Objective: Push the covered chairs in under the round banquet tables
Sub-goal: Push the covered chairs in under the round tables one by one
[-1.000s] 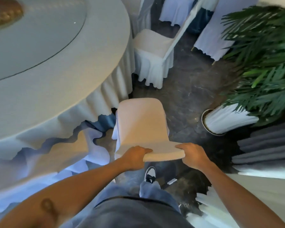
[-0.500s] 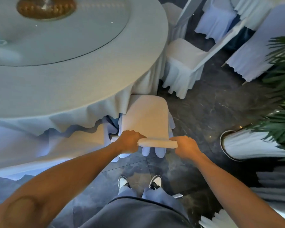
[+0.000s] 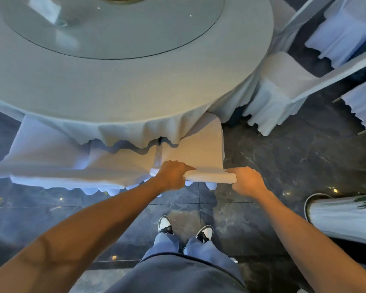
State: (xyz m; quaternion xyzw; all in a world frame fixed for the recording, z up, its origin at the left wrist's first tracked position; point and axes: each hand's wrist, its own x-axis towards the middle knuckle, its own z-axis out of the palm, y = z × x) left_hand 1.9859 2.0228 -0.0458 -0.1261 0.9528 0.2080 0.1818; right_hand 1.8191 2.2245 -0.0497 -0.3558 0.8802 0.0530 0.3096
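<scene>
Both hands grip the top edge of a covered chair [image 3: 201,149] at the centre of the frame. The left hand [image 3: 173,174] is curled over the left end of the chair's backrest top, fingers folded over the white fabric; the right hand [image 3: 246,179] is closed around the right end of the same edge. The chair's seat lies partly beneath the scalloped hem of the tablecloth [image 3: 123,136], its front hidden under the drape, while its back stands just outside the rim of the round surface [image 3: 135,81] that fills the upper left of the frame. A glass turntable [image 3: 114,28] sits on that surface. Just left of the held chair, a second covered chair [image 3: 57,157] is tucked close to the cloth, its cover touching the first. At upper right, another covered chair [image 3: 283,85] stands angled beside the surface. A white-wrapped planter [image 3: 342,216] stands at the lower right on the dark marble floor [image 3: 294,155]. The person's shoes [image 3: 165,225] show at bottom centre.
</scene>
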